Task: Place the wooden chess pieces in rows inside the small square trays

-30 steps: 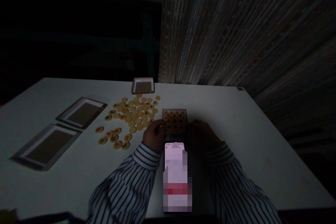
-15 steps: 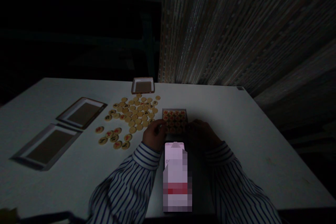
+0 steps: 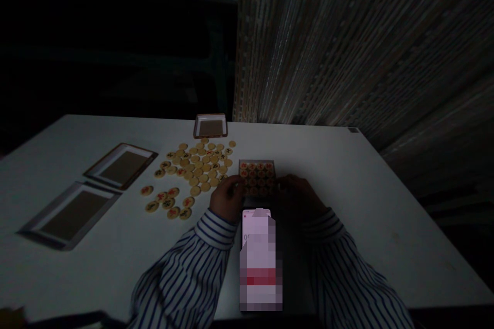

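A small box [image 3: 256,162] holds rows of round Chinese chess pieces [image 3: 260,175] with red characters facing up. My left hand [image 3: 226,199] is closed at the box's left side, thumb and finger curled against its edge. At the opposite edge my right hand [image 3: 299,194] is closed too, its fingertips on the right side; deep shadow hides part of them. Just below the box lies a lit phone [image 3: 257,231], its screen mostly blurred out. Loose chess pieces [image 3: 198,164] are spread left of the box, some face up with red or black characters, many blank side up.
An open box part [image 3: 210,135] stands at the table's back edge. Two more shallow trays, a brown-rimmed one [image 3: 121,148] and a pale one [image 3: 64,240], lie at the left. A strand curtain [image 3: 309,51] hangs behind the white table [image 3: 370,226].
Almost nothing differs. The right hand's fingers have shifted very slightly along the box's right edge; the left hand, box and loose pieces stay in place.
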Motion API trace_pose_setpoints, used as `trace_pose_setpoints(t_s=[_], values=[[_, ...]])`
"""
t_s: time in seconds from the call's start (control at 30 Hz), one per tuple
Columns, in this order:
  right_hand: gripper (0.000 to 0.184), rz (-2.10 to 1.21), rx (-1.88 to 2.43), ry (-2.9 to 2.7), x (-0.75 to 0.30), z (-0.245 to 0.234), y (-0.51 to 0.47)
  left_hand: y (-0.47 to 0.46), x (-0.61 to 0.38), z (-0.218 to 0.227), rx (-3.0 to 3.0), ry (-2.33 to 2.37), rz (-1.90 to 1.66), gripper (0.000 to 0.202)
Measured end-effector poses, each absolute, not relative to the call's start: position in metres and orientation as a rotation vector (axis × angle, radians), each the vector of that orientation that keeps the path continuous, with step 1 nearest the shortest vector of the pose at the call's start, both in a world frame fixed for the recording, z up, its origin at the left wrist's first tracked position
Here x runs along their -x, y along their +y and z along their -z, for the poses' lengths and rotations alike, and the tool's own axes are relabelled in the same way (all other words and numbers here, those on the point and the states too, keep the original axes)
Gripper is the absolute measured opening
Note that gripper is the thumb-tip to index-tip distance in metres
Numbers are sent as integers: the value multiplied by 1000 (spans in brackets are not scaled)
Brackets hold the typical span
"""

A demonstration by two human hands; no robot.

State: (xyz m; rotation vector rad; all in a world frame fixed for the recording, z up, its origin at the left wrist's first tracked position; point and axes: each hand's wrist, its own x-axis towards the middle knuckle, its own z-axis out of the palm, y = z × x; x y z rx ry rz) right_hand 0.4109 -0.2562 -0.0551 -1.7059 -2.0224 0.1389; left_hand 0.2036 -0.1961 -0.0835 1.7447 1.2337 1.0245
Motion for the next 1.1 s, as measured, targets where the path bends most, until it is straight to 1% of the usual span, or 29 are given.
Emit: trace_pose_setpoints(t_s=[0.23,0.5,0.73,0.83,0.97,1.1], values=[[16,-109,1680,-1958,-412,56,-256,-196,-203,85,-1759,1224,-1041,20],[16,-79,1688,-1966,-412,57,-256,-198,-205,81,-1737,1221,-1076,20],[14,-14,1603,-1911,-413,54,-254,-190,-200,71,-1645,1191,-1223,22],[13,-20,1551,-1899,-412,48,-251,-177,-191,59,-1578,1186,-1259,24],[11,-19,1516,-1928,-408,32,-243,-153,-177,33,-1540,1163,-1233,27],[13,77,1475,-1963,-405,9,-234,-131,-170,6,-1585,1217,-1319,28]])
